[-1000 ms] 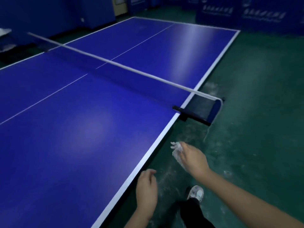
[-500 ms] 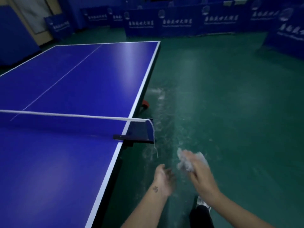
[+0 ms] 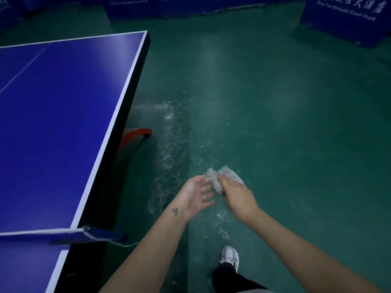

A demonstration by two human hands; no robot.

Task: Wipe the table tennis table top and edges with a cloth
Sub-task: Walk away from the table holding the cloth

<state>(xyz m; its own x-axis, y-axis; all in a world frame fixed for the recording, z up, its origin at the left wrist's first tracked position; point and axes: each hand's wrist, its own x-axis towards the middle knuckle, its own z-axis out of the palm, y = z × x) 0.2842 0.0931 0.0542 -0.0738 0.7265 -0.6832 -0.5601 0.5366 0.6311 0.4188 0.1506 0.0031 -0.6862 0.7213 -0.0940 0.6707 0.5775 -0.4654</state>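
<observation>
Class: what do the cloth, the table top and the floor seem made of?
The cloth: thin pale fabric or tissue, crumpled; unclear which. The table top: hard painted board, smooth blue sheen. The floor: green coating, scuffed white, probably painted or rubbery.

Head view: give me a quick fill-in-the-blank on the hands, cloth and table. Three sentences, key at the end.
1. The right hand grips a crumpled cloth whose colour is ___.
2. The left hand, fingers spread beside the cloth, grips ___.
3. Both hands are off to the side of the blue table, over the green ___.

Missing words: white; nothing; floor.
</observation>
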